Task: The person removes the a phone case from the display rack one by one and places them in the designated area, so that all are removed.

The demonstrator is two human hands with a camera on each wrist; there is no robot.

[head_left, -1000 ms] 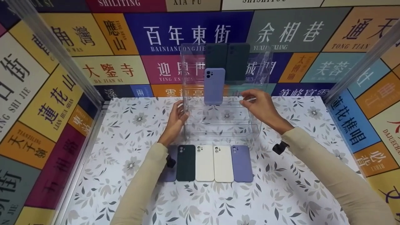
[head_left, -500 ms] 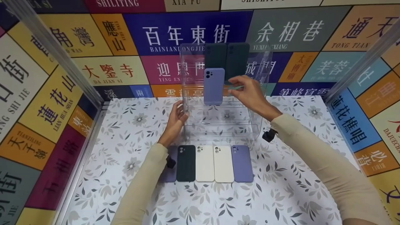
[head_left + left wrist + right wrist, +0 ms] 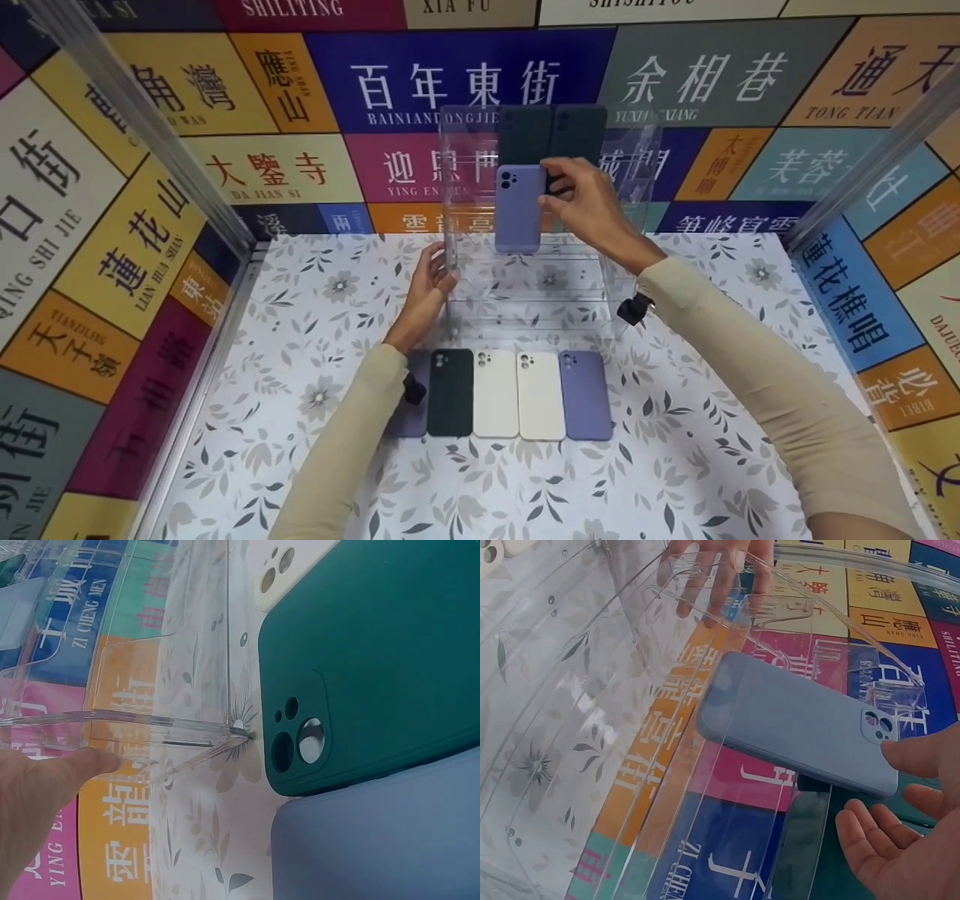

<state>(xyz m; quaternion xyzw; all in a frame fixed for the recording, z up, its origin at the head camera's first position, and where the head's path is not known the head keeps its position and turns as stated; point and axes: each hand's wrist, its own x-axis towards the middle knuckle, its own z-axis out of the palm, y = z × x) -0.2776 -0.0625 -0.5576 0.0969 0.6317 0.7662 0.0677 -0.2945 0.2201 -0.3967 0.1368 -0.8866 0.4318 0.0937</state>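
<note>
A clear acrylic tiered stand [image 3: 529,307] stands at the back of the table. One lavender phone case [image 3: 517,210], camera cutouts at its top, leans upright on a lower tier. My right hand [image 3: 589,202] holds that case by its upper right corner, index finger at the top and thumb by the side edge; the right wrist view shows this lavender phone case [image 3: 795,724] from closer up. Two dark green phone cases [image 3: 579,131] stand side by side on the tier above. My left hand [image 3: 427,289] rests against the stand's left side, its fingers [image 3: 720,592] showing through the clear panel.
In front of the stand, several phone cases lie in a row: a dark green one [image 3: 450,394], two cream ones [image 3: 496,397] and a lavender one [image 3: 587,395]. Another lavender case [image 3: 411,420] at the left end is partly behind my left sleeve. Printed walls [image 3: 127,262] enclose the table.
My right hand has moved up and left from beside the stand to the corner of the lavender phone case. The left hand has stayed at the stand's side.
</note>
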